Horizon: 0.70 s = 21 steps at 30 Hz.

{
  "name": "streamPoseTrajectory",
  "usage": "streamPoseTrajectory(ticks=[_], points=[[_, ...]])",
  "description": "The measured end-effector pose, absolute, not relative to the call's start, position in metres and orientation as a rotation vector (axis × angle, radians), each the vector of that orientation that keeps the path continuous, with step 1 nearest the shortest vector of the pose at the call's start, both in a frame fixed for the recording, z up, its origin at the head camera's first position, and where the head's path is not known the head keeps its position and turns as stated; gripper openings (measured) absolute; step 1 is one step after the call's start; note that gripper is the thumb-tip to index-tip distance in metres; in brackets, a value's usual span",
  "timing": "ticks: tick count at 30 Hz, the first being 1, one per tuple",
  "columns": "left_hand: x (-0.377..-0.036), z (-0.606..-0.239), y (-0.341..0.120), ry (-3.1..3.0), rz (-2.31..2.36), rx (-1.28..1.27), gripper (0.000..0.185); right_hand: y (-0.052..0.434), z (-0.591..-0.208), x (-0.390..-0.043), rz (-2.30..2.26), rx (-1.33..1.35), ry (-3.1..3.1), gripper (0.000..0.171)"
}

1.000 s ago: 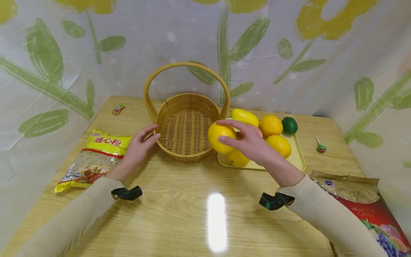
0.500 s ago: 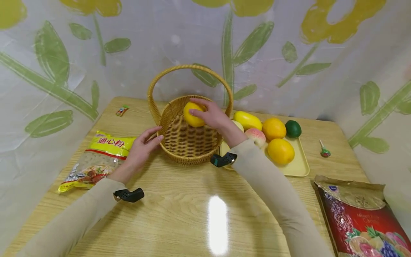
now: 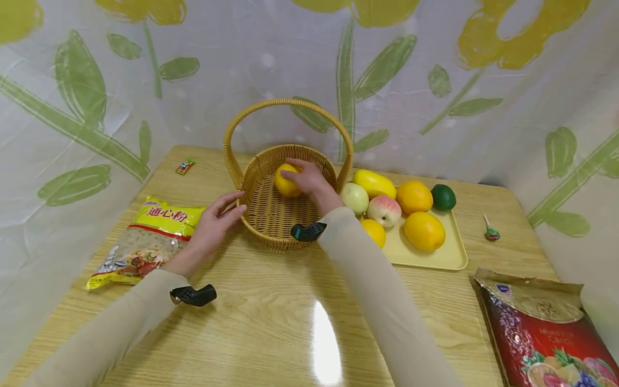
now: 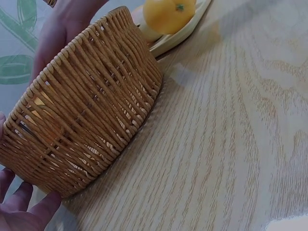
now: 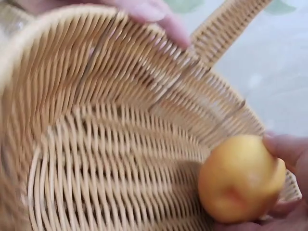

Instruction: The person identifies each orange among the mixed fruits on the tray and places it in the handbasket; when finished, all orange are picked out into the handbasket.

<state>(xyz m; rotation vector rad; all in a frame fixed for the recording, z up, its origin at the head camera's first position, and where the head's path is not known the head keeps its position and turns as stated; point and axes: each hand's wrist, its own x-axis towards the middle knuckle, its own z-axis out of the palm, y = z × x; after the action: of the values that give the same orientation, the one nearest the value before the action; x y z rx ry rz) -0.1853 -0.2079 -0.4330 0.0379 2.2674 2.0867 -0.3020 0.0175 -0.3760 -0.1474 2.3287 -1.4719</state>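
A wicker basket (image 3: 251,180) with a tall hoop handle stands at the table's middle back. My right hand (image 3: 309,180) reaches inside it and grips a yellow lemon (image 3: 286,180) low near the basket's far wall; the right wrist view shows the lemon (image 5: 240,178) held by fingers (image 5: 288,149) just above the woven floor. My left hand (image 3: 213,223) rests with straight fingers against the basket's left outer wall (image 4: 86,125), fingertips (image 4: 29,211) at its base.
A yellow tray (image 3: 445,252) right of the basket holds several fruits: oranges, a peach, a pale apple, a mango, a green lime. A pasta packet (image 3: 145,236) lies left, a red snack bag (image 3: 546,333) front right, a lollipop (image 3: 490,231) far right, a small wrapper (image 3: 185,165) back left.
My right hand carried the lemon from beside the tray over the rim and down into the basket. The left hand stayed against the basket.
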Motion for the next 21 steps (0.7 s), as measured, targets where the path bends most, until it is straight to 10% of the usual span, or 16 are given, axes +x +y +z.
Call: streamPoseTrajectory(ticks=[21], points=[[-0.187,-0.438,-0.209,2.253,2.11,0.039,0.061,0.01,-0.379,-0.302,-1.308,-0.359,2.369,0.057]])
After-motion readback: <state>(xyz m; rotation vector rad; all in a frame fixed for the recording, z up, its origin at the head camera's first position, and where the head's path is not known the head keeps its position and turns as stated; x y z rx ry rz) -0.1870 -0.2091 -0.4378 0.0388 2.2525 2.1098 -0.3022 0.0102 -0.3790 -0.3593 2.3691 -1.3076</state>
